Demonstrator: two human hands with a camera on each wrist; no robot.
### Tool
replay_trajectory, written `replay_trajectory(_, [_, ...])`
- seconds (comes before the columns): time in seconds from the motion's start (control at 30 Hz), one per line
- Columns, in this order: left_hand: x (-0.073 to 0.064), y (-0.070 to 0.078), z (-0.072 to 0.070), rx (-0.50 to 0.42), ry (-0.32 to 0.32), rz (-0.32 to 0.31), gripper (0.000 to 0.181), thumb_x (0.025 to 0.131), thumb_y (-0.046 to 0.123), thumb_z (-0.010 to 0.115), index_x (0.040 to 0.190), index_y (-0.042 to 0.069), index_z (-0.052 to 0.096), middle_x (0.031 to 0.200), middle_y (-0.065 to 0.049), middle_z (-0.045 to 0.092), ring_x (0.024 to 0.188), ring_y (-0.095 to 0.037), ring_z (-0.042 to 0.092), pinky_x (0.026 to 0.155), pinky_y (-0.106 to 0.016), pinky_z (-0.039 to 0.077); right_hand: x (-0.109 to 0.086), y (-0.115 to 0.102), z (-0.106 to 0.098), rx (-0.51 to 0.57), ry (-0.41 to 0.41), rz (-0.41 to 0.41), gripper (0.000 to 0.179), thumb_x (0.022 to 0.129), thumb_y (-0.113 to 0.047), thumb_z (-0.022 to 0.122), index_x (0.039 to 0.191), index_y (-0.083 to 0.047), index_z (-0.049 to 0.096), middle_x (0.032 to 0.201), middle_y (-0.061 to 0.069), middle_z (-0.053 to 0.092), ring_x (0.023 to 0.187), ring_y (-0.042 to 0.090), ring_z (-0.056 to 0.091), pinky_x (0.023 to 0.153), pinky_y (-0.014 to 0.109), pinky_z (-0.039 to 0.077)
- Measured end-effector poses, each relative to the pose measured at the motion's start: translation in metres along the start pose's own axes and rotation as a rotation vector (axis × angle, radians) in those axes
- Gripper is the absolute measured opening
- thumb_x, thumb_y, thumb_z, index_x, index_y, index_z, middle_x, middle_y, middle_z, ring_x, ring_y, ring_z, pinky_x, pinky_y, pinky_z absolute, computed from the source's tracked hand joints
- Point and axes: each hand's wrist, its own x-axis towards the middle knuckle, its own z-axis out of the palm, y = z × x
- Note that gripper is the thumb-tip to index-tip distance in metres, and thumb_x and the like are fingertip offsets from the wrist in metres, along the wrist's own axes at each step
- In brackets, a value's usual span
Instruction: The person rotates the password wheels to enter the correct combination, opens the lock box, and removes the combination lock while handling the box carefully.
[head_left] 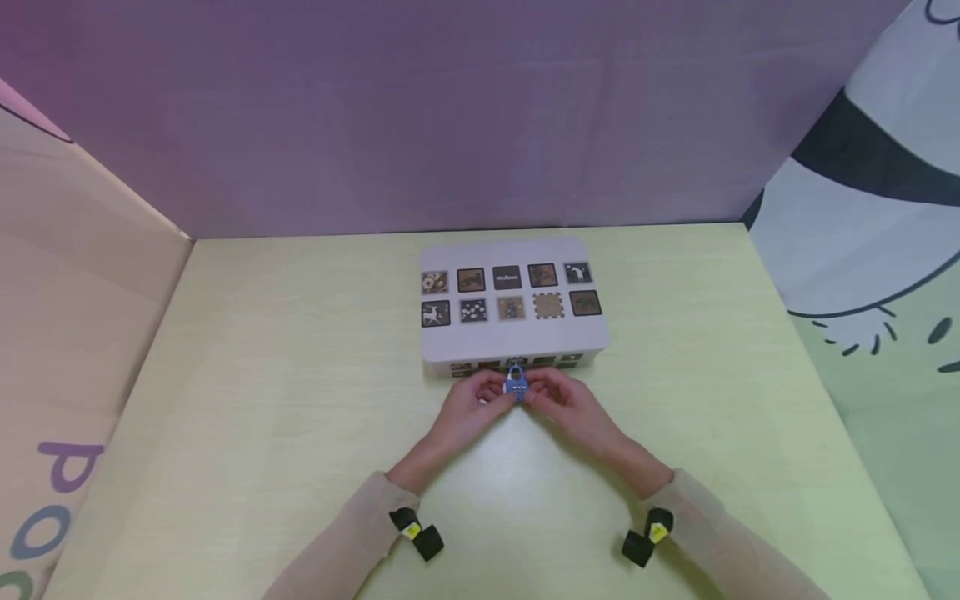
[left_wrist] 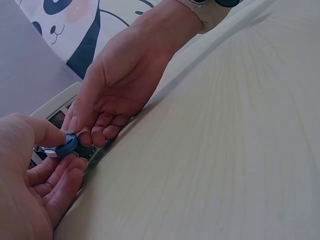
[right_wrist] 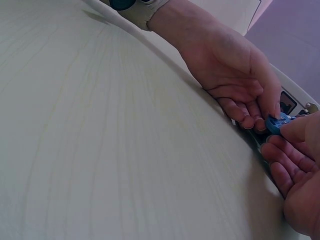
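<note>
A small blue combination padlock (head_left: 516, 386) is held between both hands at the front of a white box (head_left: 517, 335). My left hand (head_left: 467, 410) pinches its left side between thumb and fingers, and my right hand (head_left: 576, 410) pinches the right side. The padlock's shackle points toward the box's front, where a metal clasp (right_wrist: 312, 107) shows in the right wrist view. Whether the shackle passes through that clasp I cannot tell. In the left wrist view, the padlock (left_wrist: 67, 145) is partly covered by fingers.
The box lid carries rows of small printed square pictures (head_left: 512, 308). Under everything lies a pale wooden table (head_left: 300, 375). A purple backdrop (head_left: 450, 125) stands behind it, with printed panels at the left (head_left: 67, 292) and right (head_left: 877, 233).
</note>
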Motion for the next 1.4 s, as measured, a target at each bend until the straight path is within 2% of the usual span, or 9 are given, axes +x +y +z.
replay_trajectory(0.23, [0.0015, -0.0015, 0.0011, 0.007, 0.01, -0.007, 0.029, 0.096, 0.021, 0.072, 0.116, 0.0, 0.068, 0.102, -0.008, 0.07, 0.088, -0.015, 0.062, 0.079, -0.028, 0.056, -0.0007, 0.0, 0.0, -0.001, -0.002, 0.002, 0.031, 0.102, -0.012, 0.064, 0.131, 0.0, 0.061, 0.111, 0.014, 0.068, 0.104, 0.025, 0.064, 0.092, 0.027, 0.055])
replay_trajectory(0.43, [0.002, -0.0019, 0.0011, -0.001, 0.012, 0.013, 0.028, 0.098, 0.021, 0.07, 0.115, -0.002, 0.069, 0.1, -0.01, 0.071, 0.085, -0.014, 0.063, 0.078, -0.027, 0.057, 0.0, 0.001, -0.0001, -0.005, -0.003, 0.0, 0.032, 0.102, -0.013, 0.064, 0.131, 0.0, 0.061, 0.111, 0.014, 0.068, 0.104, 0.025, 0.064, 0.092, 0.026, 0.055])
replay_trajectory(0.77, [0.0023, -0.0032, 0.0013, -0.073, -0.01, -0.009, 0.027, 0.1, 0.02, 0.068, 0.115, -0.002, 0.068, 0.101, -0.011, 0.071, 0.085, -0.015, 0.066, 0.079, -0.027, 0.061, 0.0, 0.0007, -0.0003, -0.001, -0.006, 0.011, 0.032, 0.102, -0.012, 0.064, 0.132, 0.0, 0.06, 0.112, 0.014, 0.068, 0.105, 0.025, 0.064, 0.093, 0.027, 0.055])
replay_trajectory(1.1, [0.0026, -0.0037, -0.0005, -0.018, -0.019, 0.004, 0.029, 0.098, 0.02, 0.07, 0.119, 0.0, 0.067, 0.103, -0.009, 0.07, 0.09, -0.016, 0.063, 0.08, -0.028, 0.057, 0.0003, 0.0005, -0.0002, -0.007, 0.006, 0.014, 0.031, 0.102, -0.012, 0.064, 0.13, 0.0, 0.062, 0.111, 0.014, 0.069, 0.105, 0.025, 0.064, 0.093, 0.027, 0.055])
replay_trajectory(1.4, [0.002, -0.0038, -0.0002, -0.009, -0.007, 0.014, 0.029, 0.095, 0.017, 0.071, 0.118, -0.001, 0.067, 0.102, -0.008, 0.069, 0.089, -0.015, 0.062, 0.08, -0.028, 0.056, 0.0007, 0.0011, -0.0001, 0.0, 0.005, 0.018, 0.031, 0.102, -0.012, 0.064, 0.13, 0.0, 0.062, 0.111, 0.014, 0.068, 0.104, 0.025, 0.064, 0.093, 0.027, 0.055])
